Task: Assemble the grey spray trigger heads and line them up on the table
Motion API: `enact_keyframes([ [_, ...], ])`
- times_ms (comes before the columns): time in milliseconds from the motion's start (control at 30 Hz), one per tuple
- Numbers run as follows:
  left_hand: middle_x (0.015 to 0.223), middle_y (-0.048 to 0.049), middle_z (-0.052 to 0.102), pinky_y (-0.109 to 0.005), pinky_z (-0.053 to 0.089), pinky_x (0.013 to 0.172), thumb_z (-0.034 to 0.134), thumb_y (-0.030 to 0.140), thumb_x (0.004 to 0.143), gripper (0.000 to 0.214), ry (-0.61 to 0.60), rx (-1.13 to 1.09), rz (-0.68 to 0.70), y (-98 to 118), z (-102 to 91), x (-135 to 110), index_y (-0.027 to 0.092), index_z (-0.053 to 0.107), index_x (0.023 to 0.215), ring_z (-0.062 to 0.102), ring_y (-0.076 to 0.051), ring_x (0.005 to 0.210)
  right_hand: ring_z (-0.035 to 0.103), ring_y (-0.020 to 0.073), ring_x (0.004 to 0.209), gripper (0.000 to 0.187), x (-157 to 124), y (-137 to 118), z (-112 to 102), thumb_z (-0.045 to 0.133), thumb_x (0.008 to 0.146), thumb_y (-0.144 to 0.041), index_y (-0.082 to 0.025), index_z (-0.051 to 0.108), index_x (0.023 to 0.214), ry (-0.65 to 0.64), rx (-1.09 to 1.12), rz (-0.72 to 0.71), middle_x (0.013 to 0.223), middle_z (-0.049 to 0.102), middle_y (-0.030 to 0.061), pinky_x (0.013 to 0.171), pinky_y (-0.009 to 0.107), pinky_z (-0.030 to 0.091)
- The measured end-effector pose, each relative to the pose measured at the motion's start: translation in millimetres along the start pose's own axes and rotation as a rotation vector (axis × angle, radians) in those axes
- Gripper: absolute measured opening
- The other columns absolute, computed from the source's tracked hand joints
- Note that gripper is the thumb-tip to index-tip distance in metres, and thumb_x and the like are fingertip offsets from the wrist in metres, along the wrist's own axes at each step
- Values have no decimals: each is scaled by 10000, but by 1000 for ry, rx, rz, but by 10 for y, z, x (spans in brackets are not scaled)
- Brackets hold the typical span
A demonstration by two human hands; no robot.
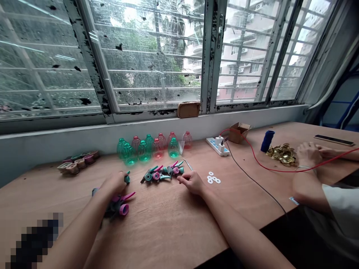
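Observation:
My left hand [117, 182] is closed around a teal trigger spray head [127, 178], most of which its fingers hide. Under and beside that forearm lies a cluster of grey, pink and teal spray heads [116, 207], partly covered. My right hand [193, 183] has its fingers curled in a pinch at the right end of a second pile of spray heads [157, 174]; whatever it may hold cannot be made out. Several small white washers [213, 178] lie to the right of it. A thin metal tool [187, 164] rests just beyond its fingers.
Green bottles [144, 151] and red bottles [187, 139] stand along the wall. Stacked small containers [77, 163] sit at left. A power strip [218, 146], red cable [260, 162], cardboard box [238, 132], blue cylinder [267, 141] and gold-coloured metal pieces [283, 154] lie right, by another person's hands [307, 154].

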State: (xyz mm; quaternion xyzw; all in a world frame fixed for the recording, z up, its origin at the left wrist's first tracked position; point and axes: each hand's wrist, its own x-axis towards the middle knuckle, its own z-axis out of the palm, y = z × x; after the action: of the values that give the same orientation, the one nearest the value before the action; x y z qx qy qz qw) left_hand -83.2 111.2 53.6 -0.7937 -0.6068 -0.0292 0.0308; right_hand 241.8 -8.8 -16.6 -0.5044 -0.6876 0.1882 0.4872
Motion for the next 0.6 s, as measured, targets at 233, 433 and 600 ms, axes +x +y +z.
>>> enact_keyframes([
  [233, 968, -118, 648, -326, 417, 690, 497, 178, 722, 198, 162, 63, -28, 284, -280, -274, 179, 657, 839, 577, -304, 941, 398, 81, 466, 361, 10, -8, 4, 560, 818, -412, -145, 684, 609, -36, 3, 10, 462, 463, -33, 467, 212, 271],
  [433, 910, -36, 633, -256, 415, 658, 524, 286, 756, 204, 326, -341, 343, 1078, -355, -808, 205, 619, 917, 580, -186, 780, 429, 92, 483, 355, 7, -45, 11, 549, 824, -414, -161, 667, 604, -74, -108, -21, 490, 502, -24, 470, 221, 276],
  [600, 873, -37, 647, -260, 379, 661, 577, 179, 667, 251, 152, -347, 759, 1393, 70, -1015, 214, 638, 908, 569, -189, 776, 578, 142, 662, 234, 36, -49, -289, 553, 804, -357, -207, 699, 698, 17, -488, 96, 701, 671, 17, 572, 228, 359],
])
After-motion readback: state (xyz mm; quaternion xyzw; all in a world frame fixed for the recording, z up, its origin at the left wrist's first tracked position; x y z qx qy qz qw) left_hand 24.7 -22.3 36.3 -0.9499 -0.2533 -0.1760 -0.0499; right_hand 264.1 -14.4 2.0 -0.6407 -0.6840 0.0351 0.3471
